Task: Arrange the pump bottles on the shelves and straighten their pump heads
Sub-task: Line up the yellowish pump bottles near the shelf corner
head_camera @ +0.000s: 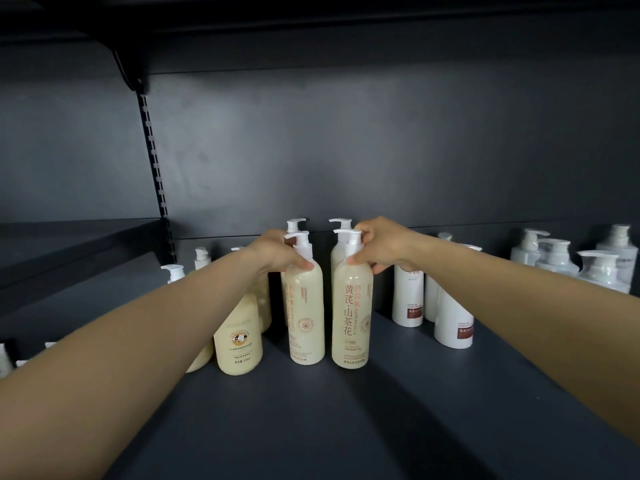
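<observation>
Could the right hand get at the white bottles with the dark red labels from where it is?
Probably yes. The right hand grips the neck of a tall cream bottle, and the white bottles stand just beside it on the same shelf, with nothing between. It would have to let go first.

Shelf [346,427] front is bare, wide room for hands to pass. Cream bottles [308,313] cluster mid-shelf, narrow gap between front pair. White bottles [408,296] crowd right rear; open lane between the two groups. Tall clearance above pump heads.
</observation>
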The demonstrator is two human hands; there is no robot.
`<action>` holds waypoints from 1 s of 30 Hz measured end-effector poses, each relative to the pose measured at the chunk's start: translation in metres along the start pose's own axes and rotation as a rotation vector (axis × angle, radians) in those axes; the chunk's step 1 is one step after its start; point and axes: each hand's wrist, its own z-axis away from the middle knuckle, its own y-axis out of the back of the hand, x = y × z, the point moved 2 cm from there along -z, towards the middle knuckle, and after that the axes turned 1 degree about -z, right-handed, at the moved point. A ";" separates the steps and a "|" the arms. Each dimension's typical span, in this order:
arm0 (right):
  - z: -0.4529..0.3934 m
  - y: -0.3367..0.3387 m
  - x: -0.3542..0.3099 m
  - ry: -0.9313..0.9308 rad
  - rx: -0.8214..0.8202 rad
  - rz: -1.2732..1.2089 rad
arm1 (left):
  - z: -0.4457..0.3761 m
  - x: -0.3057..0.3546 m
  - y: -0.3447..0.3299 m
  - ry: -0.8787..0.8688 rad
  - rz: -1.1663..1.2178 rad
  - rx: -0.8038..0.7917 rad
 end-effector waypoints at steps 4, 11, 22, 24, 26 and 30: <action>0.001 0.005 0.000 -0.013 0.003 0.019 | 0.006 0.005 0.006 -0.026 -0.125 0.034; 0.002 0.004 0.000 0.000 0.020 0.046 | 0.008 0.004 0.007 -0.031 -0.173 0.119; 0.008 0.010 -0.004 -0.041 -0.031 0.196 | 0.011 0.006 0.009 -0.091 -0.176 0.092; 0.020 0.019 -0.008 -0.034 -0.015 0.243 | 0.019 0.014 0.014 -0.150 -0.177 0.087; 0.038 0.031 -0.012 -0.015 -0.012 0.263 | 0.030 0.024 0.018 -0.237 -0.226 0.086; 0.074 0.054 -0.016 -0.010 -0.036 0.476 | 0.058 0.048 0.019 -0.376 -0.365 0.062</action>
